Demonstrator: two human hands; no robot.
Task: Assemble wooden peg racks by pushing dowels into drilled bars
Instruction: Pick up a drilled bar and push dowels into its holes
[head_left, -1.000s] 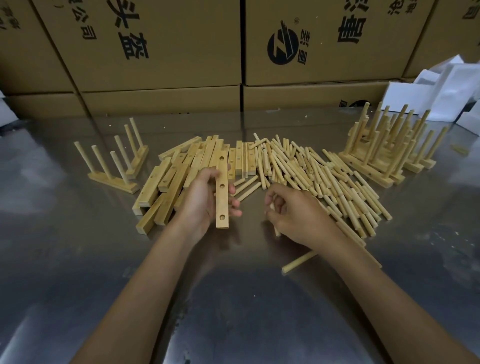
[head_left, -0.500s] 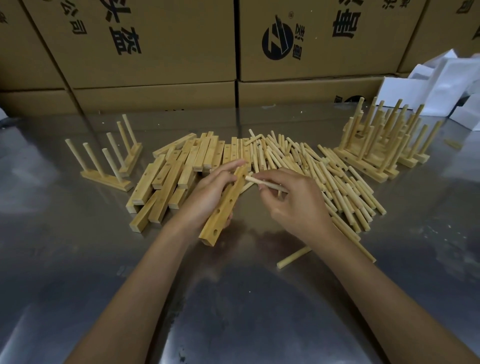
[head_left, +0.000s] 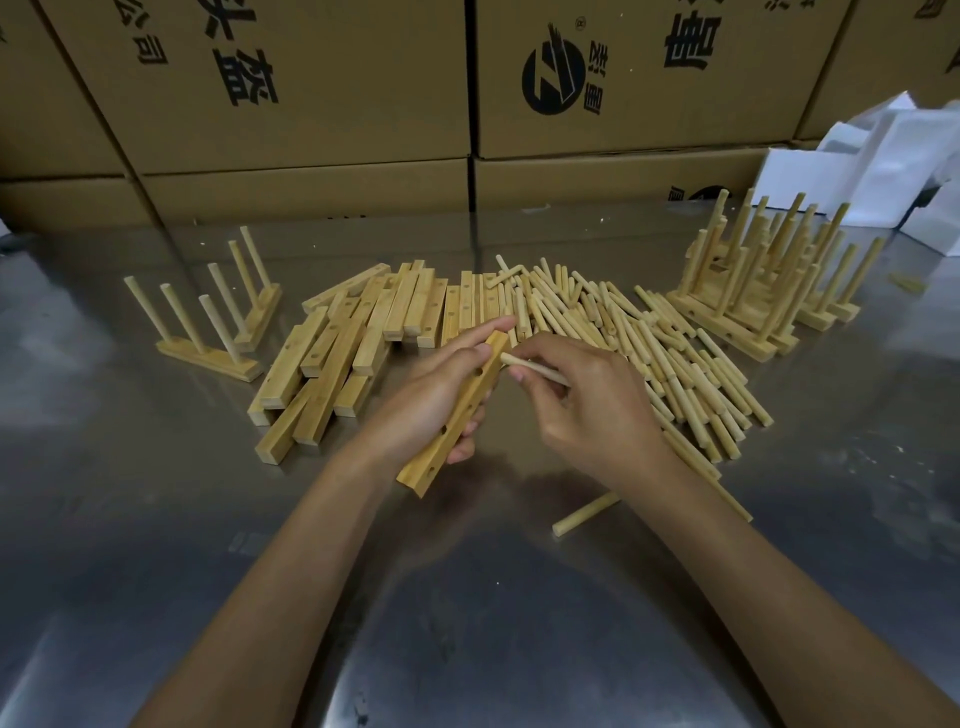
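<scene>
My left hand (head_left: 434, 392) grips a drilled wooden bar (head_left: 451, 426), tilted, its holes facing right. My right hand (head_left: 587, 410) pinches a dowel (head_left: 524, 365) whose tip sits at the bar's upper end, beside the top hole. Behind the hands lies a pile of drilled bars (head_left: 353, 343) to the left and a heap of loose dowels (head_left: 649, 338) to the right. Two finished racks (head_left: 213, 325) stand at the left, and several finished racks (head_left: 769, 286) are stacked at the right.
A single dowel (head_left: 586, 513) lies on the shiny metal table (head_left: 467, 623) under my right forearm. Cardboard boxes (head_left: 291, 83) wall off the back. White foam pieces (head_left: 893, 166) sit at the back right.
My right hand lifted a dowel from the heap and brought its tip to the bar's upper end. My left hand raised and tilted the bar toward it.
</scene>
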